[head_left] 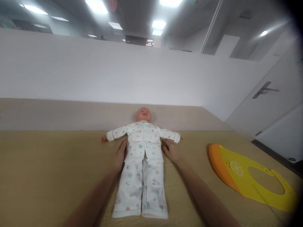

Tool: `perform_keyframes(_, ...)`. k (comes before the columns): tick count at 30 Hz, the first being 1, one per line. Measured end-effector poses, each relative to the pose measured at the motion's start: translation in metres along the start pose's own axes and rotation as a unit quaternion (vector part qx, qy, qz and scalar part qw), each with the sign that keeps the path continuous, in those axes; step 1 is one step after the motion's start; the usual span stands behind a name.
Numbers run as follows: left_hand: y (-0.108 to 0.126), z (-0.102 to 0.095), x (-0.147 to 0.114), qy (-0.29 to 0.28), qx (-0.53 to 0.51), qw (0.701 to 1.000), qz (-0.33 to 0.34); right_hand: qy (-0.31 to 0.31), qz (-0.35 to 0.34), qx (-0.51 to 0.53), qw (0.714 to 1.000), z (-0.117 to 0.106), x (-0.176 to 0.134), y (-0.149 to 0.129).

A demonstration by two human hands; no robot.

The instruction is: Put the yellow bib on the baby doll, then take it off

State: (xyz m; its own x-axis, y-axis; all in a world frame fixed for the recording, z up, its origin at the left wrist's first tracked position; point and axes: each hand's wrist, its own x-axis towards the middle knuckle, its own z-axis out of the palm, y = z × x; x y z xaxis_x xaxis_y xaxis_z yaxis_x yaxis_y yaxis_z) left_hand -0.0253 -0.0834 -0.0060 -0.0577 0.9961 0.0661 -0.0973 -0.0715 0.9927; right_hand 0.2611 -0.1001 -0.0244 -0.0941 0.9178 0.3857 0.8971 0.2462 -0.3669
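Observation:
A baby doll (143, 114) lies on its back on the wooden table, head toward the wall and arms stretched out sideways. It wears a white printed long-sleeved top (143, 138) and matching trousers (153, 186), whose leg ends lie flat toward me. My left hand (120, 155) rests at the left side of the doll's torso, fingers extended along the fabric and holding nothing I can see. On the opposite side, my right hand (172, 151) lies beside the top's edge below the doll's outstretched sleeve, its fingers slightly apart and loosely curved.
A yellow bib (255, 192) with an orange pocket and a citrus-slice print lies at the right of the table (52, 170). Behind the table stands a white wall (106, 72) with glass above it. A door with a metal handle (264, 90) is at the right.

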Motion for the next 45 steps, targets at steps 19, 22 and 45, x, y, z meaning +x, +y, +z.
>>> perform_keyframes(19, 0.006, -0.006, 0.002, 0.035, 0.247, 0.967, 0.047, 0.025, 0.048, -0.095, 0.994, 0.001, 0.004, 0.015)
perform_keyframes(22, 0.004, -0.009, 0.019, 0.049, 0.275, 0.958, 0.059, 0.028, 0.043, -0.098, 0.994, 0.001, 0.001, 0.006)
perform_keyframes(45, 0.002, -0.013, 0.035, -0.007, 0.333, 0.935, 0.119, 0.018, 0.002, -0.025, 1.0, 0.008, -0.008, -0.013)
